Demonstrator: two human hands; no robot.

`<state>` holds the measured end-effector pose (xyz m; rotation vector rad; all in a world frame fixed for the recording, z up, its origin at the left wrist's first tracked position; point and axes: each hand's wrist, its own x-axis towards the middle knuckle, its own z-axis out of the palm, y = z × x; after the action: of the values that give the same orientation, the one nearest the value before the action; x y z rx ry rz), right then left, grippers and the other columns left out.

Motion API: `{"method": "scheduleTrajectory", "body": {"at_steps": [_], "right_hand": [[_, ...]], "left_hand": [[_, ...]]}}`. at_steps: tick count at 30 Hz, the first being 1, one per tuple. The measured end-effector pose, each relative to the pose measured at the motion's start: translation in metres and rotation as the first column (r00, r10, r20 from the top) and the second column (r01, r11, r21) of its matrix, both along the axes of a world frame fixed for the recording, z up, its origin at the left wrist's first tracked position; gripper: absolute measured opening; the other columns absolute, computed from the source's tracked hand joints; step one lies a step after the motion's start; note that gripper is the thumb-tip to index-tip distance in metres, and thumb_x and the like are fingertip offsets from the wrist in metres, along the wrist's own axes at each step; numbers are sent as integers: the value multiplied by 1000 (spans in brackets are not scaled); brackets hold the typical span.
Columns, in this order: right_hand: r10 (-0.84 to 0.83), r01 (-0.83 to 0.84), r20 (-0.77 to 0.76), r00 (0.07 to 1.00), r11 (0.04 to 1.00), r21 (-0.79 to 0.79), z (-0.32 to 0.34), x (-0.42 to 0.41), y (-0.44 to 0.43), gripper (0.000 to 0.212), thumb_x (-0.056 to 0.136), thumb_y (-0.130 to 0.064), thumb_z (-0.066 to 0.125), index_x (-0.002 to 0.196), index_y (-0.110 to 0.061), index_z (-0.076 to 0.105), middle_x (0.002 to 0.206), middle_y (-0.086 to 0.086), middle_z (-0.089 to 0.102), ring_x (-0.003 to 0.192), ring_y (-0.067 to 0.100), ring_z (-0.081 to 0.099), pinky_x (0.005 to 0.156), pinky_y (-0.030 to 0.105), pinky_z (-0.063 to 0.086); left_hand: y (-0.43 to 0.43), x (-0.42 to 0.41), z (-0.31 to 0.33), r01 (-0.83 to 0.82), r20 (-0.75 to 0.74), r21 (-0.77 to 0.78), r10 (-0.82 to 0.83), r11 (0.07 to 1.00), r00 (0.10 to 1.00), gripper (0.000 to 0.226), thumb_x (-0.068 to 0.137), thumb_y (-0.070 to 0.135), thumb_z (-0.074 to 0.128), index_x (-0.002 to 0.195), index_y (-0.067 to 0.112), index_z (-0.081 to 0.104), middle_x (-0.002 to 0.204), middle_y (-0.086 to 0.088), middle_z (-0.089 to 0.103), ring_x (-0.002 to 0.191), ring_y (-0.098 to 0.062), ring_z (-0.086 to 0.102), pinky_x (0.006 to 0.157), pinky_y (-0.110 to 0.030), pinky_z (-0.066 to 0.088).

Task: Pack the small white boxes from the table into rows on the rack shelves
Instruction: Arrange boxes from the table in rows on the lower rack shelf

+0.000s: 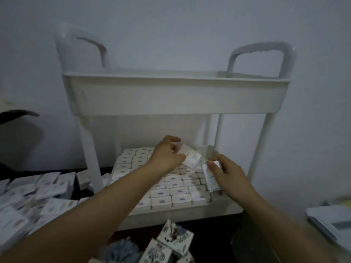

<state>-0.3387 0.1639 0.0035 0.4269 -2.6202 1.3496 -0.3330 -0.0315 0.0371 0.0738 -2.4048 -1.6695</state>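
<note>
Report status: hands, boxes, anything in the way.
Left hand grips white box; right hand grips second box. Lower shelf nearly full of packed boxes, gap right rear. Nothing blocking seen.

On my feed a plain, pale grey-blue wall [180,25] fills everything behind the white rack [171,95]. The light is dim and flat, and the edges of the picture are soft. Left of the rack, at the frame's edge, a dark curved shape [17,114] juts in and throws a soft shadow on the wall below it. Under the rack lies a dark surface [209,230]. To the rack's lower right sits a stack of pale sheets [330,223].
</note>
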Motion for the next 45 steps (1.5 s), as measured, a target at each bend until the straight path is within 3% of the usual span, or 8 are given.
{"method": "scheduleTrajectory", "body": {"at_steps": [7,12,20,26,30,35,39,45], "right_hand": [[-33,78,162,986,958,-277,-5,-44,-10,13,97,-30,45,103,-31,57,97,-1,65,80,16,67,53,30,58],[15,58,176,984,915,-400,7,-67,-12,12,97,-20,50,100,-24,60,97,3,68,85,21,70,65,38,61],[93,29,225,970,873,-486,14,-83,-24,25,90,-16,67,113,-17,59,98,5,72,71,7,71,52,12,49],[74,61,248,966,866,-497,15,-89,-28,58,86,0,65,131,-31,44,107,13,60,89,22,68,61,25,59],[95,94,299,950,824,-559,14,-99,-31,41,90,-2,60,122,-27,58,108,10,61,89,19,65,71,30,60],[10,107,230,973,865,-490,15,-126,-42,24,86,-10,67,109,-19,66,104,5,70,82,9,66,53,11,48],[-107,152,130,986,897,-414,12,-148,-53,47,86,-8,64,129,-19,47,103,6,66,91,21,66,75,34,57],[-89,135,-233,968,973,186,6,-165,-59,39,82,-17,62,119,-25,51,93,-1,63,76,19,58,58,26,41]], "left_hand": [[8,-111,-2,-74,-246,-288,1,955,969,27,85,9,63,110,17,58,111,-1,64,100,-19,60,76,-23,47],[7,-149,-29,68,-150,-575,-187,815,971,37,86,11,61,122,19,57,119,-7,62,108,-21,58,90,-33,49],[-2,-165,-46,30,-143,-839,-274,543,951,27,83,36,68,100,26,50,96,2,67,72,-11,53,55,-21,32],[-3,-161,-60,42,-103,-870,-264,491,959,25,88,27,58,110,16,60,98,-7,65,90,-23,57,69,-26,36],[-1,-156,-67,-75,-221,-863,-241,500,945,25,92,27,47,106,13,63,102,-6,61,106,-25,47,79,-31,34],[1,-143,-63,-67,-253,-841,-280,536,926,36,95,25,43,123,23,65,116,-1,63,106,-21,49,89,-32,39],[5,-129,-63,10,-164,-823,-254,568,953,35,98,32,42,119,19,66,108,-6,60,104,-24,50,88,-37,44],[9,-116,-73,19,-166,-792,-246,610,955,41,101,31,36,136,18,53,120,-4,53,113,-21,45,96,-31,37]]}}
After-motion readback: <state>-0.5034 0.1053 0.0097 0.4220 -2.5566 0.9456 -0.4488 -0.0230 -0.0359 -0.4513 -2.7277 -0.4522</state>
